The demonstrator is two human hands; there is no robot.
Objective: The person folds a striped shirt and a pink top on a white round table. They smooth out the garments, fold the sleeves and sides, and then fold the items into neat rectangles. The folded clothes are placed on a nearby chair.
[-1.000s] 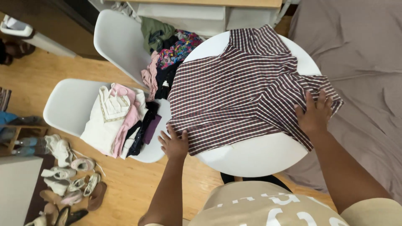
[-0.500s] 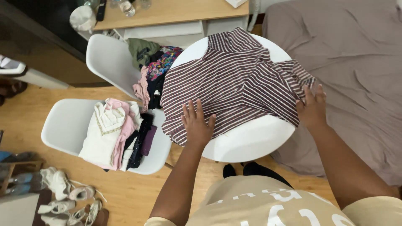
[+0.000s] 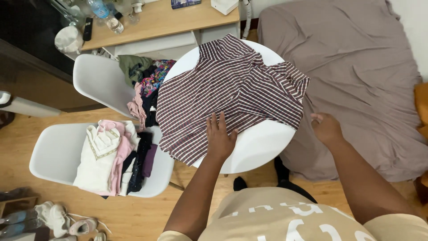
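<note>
A dark red and white striped shirt [image 3: 223, 89] lies spread on a round white table [image 3: 263, 145], with its right sleeve folded in over the body. My left hand [image 3: 220, 137] rests flat on the shirt's near edge, fingers apart. Off the table's right edge hovers my right hand [image 3: 325, 128], loosely curled and holding nothing, a little apart from the folded sleeve.
Two white chairs stand at the left: the near one [image 3: 53, 156] holds folded white, pink and dark clothes [image 3: 113, 156], the far one [image 3: 96, 82] a loose heap [image 3: 145, 82]. A bed with a grey-brown sheet [image 3: 356, 80] is at the right, a wooden desk [image 3: 165, 20] beyond, shoes [image 3: 58, 218] on the floor.
My left hand slid from the shirt's left hem to the middle of its near edge. My right hand folded the right sleeve inward, then let go and drew back off the table.
</note>
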